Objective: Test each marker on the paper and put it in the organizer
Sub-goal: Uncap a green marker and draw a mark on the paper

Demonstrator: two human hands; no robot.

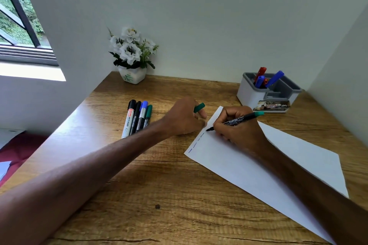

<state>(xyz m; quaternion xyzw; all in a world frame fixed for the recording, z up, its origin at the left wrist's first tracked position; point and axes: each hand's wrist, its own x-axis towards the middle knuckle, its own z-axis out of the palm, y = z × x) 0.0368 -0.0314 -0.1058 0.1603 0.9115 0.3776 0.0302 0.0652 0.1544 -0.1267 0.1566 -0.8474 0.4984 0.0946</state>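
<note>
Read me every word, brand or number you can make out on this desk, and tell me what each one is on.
"WHITE BOARD": on the white marker, leftmost of the row; its red band is blurred.
"Faber-Castell", seemingly: on the black marker beside it.
"OPL": on the sticker on the organizer; the rest is blurred.
Print on the green marker in the right hand: too small to read.

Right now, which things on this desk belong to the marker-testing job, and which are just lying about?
Job: green marker in the right hand, tip on the paper; green cap in the left hand; four capped markers lying on the desk; organizer holding red and blue markers.
Lying about: potted white flowers.
</note>
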